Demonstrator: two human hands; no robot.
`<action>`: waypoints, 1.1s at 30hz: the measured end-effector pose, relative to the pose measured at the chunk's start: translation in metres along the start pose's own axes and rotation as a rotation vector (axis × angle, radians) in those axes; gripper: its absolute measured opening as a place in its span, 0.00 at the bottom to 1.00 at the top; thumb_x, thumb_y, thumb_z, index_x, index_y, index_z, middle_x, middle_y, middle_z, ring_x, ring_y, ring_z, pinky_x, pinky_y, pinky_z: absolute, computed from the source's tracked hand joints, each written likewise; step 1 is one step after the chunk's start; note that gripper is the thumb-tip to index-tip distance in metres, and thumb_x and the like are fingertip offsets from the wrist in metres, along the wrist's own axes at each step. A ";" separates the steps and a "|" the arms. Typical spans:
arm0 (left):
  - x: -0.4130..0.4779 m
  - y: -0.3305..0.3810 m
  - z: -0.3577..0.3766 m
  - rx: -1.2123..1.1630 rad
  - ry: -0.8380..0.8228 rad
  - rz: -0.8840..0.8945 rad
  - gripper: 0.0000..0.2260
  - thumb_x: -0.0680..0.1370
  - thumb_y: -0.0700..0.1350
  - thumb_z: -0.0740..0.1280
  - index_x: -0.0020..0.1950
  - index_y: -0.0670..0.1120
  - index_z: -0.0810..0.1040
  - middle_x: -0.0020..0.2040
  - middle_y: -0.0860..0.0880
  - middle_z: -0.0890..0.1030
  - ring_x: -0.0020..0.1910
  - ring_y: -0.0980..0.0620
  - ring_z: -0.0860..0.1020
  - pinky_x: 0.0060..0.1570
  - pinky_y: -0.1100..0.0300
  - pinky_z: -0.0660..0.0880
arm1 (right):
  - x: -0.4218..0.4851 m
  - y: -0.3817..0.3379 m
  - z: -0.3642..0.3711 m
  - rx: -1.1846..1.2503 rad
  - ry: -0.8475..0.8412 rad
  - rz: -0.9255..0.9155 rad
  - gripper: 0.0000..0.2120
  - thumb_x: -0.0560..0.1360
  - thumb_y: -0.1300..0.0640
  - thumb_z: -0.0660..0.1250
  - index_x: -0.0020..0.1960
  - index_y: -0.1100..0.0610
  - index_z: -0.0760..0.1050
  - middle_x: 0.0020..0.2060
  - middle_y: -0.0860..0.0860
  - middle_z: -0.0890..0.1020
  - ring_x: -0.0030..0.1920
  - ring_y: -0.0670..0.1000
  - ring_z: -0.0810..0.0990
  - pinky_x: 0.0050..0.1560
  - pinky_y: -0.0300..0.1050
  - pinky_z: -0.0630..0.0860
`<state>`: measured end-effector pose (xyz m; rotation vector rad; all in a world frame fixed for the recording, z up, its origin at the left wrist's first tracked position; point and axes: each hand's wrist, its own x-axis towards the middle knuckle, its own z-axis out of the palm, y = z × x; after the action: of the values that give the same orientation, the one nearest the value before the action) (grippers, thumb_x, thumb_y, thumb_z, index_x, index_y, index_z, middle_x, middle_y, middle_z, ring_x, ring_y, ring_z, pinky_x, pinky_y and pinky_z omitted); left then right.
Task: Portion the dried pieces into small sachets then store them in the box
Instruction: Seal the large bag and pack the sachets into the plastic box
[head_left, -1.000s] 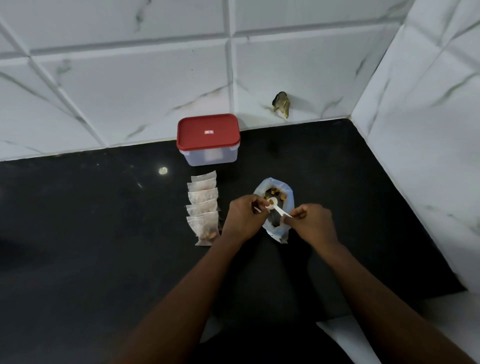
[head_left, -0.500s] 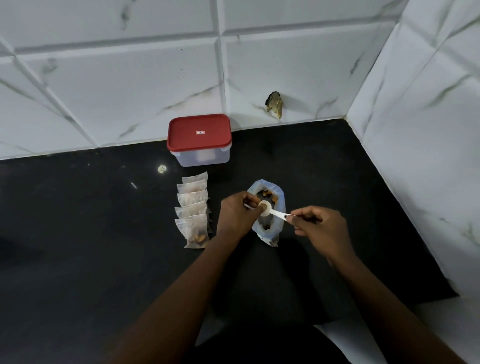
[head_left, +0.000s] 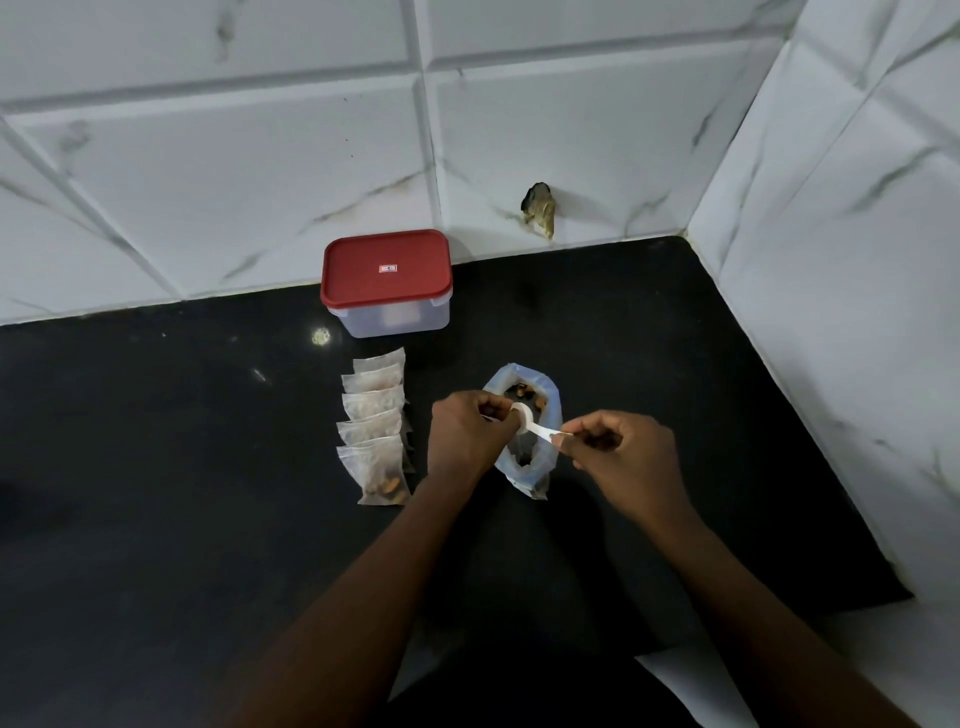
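Five sachets (head_left: 373, 431), one box (head_left: 385, 283) — right hand (head_left: 623, 457) pinches spoon (head_left: 535, 425); left hand (head_left: 460, 441): grip unclear.

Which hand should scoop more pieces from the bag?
Right. The right hand pinches the white spoon by its handle, bowl over the open bag; the left hand is curled beside the bowl.

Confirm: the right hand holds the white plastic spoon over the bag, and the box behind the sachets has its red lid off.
Not quite: in the head view the red rectangular lid sits closed on the clear plastic box. The rest holds.
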<state>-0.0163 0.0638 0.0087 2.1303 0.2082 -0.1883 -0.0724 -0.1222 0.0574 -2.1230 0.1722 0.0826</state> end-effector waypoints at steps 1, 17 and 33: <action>0.001 0.000 0.000 0.002 0.001 0.001 0.06 0.76 0.45 0.77 0.52 0.49 0.86 0.47 0.56 0.86 0.46 0.63 0.83 0.50 0.68 0.79 | 0.001 0.000 0.001 -0.008 0.010 -0.008 0.04 0.73 0.55 0.76 0.46 0.47 0.83 0.38 0.43 0.85 0.40 0.38 0.83 0.43 0.34 0.81; 0.005 -0.004 -0.001 0.161 -0.045 0.084 0.05 0.80 0.45 0.72 0.55 0.51 0.85 0.54 0.55 0.82 0.49 0.59 0.80 0.49 0.67 0.75 | 0.012 -0.001 0.003 -0.054 0.090 -0.046 0.05 0.73 0.56 0.76 0.46 0.48 0.82 0.38 0.42 0.83 0.41 0.36 0.82 0.42 0.26 0.76; 0.002 -0.004 -0.021 0.084 0.045 0.074 0.04 0.79 0.46 0.72 0.50 0.56 0.83 0.51 0.58 0.81 0.46 0.61 0.80 0.47 0.63 0.78 | 0.054 -0.012 0.002 0.064 0.097 -0.050 0.07 0.74 0.57 0.76 0.50 0.49 0.82 0.42 0.44 0.85 0.43 0.40 0.85 0.44 0.38 0.82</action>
<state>-0.0136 0.0840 0.0167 2.2234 0.1501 -0.1077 -0.0171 -0.1193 0.0592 -2.0677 0.1768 -0.0546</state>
